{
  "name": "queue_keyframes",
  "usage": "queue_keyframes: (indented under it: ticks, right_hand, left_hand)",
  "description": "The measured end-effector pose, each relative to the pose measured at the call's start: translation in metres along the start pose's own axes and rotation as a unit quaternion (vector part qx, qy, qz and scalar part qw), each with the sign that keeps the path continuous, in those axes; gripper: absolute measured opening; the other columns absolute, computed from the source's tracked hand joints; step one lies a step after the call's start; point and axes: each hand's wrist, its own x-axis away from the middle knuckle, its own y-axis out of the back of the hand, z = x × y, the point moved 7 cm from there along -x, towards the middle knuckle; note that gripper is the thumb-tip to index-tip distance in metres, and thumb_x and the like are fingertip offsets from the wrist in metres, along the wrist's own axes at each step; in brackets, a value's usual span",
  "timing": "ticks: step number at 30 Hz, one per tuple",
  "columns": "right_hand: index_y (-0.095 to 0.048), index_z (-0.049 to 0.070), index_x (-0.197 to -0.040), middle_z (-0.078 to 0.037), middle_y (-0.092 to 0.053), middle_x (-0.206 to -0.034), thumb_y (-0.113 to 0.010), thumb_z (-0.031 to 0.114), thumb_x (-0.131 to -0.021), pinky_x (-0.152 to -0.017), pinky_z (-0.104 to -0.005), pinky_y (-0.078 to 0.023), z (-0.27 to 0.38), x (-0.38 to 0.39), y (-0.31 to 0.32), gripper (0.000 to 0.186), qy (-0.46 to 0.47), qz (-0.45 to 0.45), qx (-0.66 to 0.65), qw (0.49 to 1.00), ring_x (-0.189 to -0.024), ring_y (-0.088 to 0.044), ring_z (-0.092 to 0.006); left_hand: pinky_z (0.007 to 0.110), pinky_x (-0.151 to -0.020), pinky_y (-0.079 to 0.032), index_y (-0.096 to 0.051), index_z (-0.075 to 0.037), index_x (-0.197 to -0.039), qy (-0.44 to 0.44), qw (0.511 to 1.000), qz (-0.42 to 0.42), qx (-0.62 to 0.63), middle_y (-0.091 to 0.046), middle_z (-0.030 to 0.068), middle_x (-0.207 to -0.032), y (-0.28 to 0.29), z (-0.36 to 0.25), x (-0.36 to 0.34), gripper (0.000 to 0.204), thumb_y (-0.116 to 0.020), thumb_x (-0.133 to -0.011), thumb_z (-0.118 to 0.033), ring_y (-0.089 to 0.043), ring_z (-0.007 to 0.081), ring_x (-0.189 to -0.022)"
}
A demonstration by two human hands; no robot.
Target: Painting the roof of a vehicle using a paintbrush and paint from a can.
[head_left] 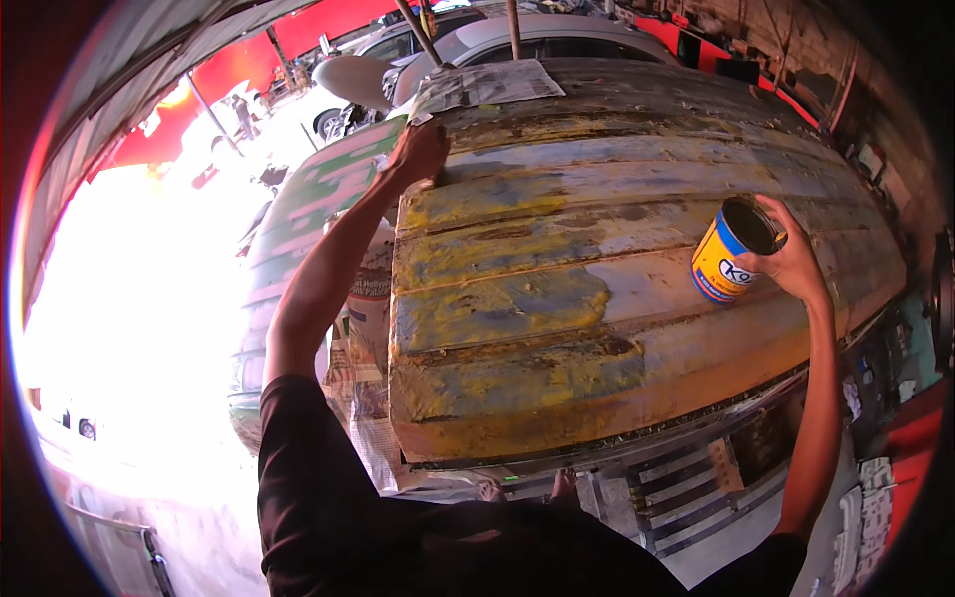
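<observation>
Working the ribbed panel (497, 303): step in hand judged to be surface treatment near its far left edge; cannot tell if a coat is going on or coming off;
Left hand (422, 154): arm stretched out, hand bunched fist-like at the panel's left edge; a tool inside the grip cannot be made out;
Right hand (791, 261): pinching the tin near its mouth, thumb on the near side, fingers around the far rim;
Tin (708, 261): yellow and blue, lid off, tilted, over the right half of the panel; dark inside, fill level not readable; cannot tell if its base touches the panel;
Panel finish: yellow and blue-grey smears thickest on the left half, brown blotches among them; paler, barer strips toward the middle;
Newspaper sheet (489, 86): flat at the far left corner, just beyond the left hand;
Green-and-pink panel (298, 224): left of the ribbed one, patchy;
Silver car (572, 38): beyond the far end;
Next move: judged to call for a steady tin, mouth up, right grip firm; left hand needs even pressure across the ribs, clear of the newspaper;
</observation>
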Motion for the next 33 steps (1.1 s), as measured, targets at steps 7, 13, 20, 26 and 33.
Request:
queue_keyframes:
  ticks: [7,13,20,26,33]
  right_hand:
    - [-0.048,0.010,-0.134,-0.017,-0.058,-0.120,-0.091,0.037,-0.053,-0.097,-0.0378,-0.044,-0.008,0.004,0.001,0.095,0.008,-0.023,0.003,1.000,-0.116,-0.055,-0.0271]
    - [-0.049,0.011,-0.132,-0.015,-0.060,-0.121,-0.090,0.036,-0.053,-0.096,-0.0374,-0.045,-0.004,0.000,0.001,0.093,0.025,-0.024,0.015,0.999,-0.115,-0.057,-0.0270]
    - [-0.049,0.010,-0.133,-0.014,-0.057,-0.126,-0.090,0.044,-0.052,-0.100,-0.0400,-0.042,-0.011,0.006,0.001,0.097,-0.027,0.000,0.006,1.000,-0.123,-0.050,-0.0265]
    - [-0.049,0.010,-0.132,-0.016,-0.056,-0.127,-0.091,0.045,-0.051,-0.101,-0.0401,-0.042,-0.007,0.001,-0.002,0.098,-0.006,0.000,0.005,1.000,-0.123,-0.051,-0.0267]
    - [-0.050,0.007,-0.130,-0.013,-0.060,-0.124,-0.091,0.039,-0.049,-0.096,-0.0373,-0.046,0.015,0.001,0.001,0.096,0.022,-0.011,-0.008,1.000,-0.114,-0.059,-0.0262]
  left_hand:
    - [0.038,-0.057,-0.056,-0.067,-0.004,-0.080,0.049,0.985,0.074,0.149,-0.069,0.0163,-0.076,-0.004,0.007,-0.051,0.026,-0.057,-0.089,-0.025,-0.068,0.0248,-0.064]
    - [0.047,-0.070,-0.050,-0.067,0.000,-0.083,-0.021,0.998,-0.039,-0.054,-0.064,0.0218,-0.077,-0.027,0.049,-0.046,0.033,-0.055,-0.090,-0.031,-0.063,0.0386,-0.077]
    - [0.042,-0.063,-0.053,-0.066,0.000,-0.085,-0.082,0.996,0.017,0.034,-0.068,0.0163,-0.073,-0.073,-0.076,-0.105,0.035,-0.052,-0.091,-0.031,-0.068,0.0287,-0.069]
    - [0.037,-0.061,-0.054,-0.069,-0.004,-0.086,0.041,0.969,0.085,0.227,-0.069,0.0119,-0.075,-0.107,-0.020,-0.133,0.033,-0.060,-0.085,-0.036,-0.068,0.0223,-0.070]
    - [0.046,-0.068,-0.056,-0.067,0.001,-0.096,0.056,0.987,-0.003,-0.149,-0.068,0.0158,-0.085,0.002,0.157,-0.075,0.032,-0.061,-0.081,-0.027,-0.067,0.0286,-0.073]
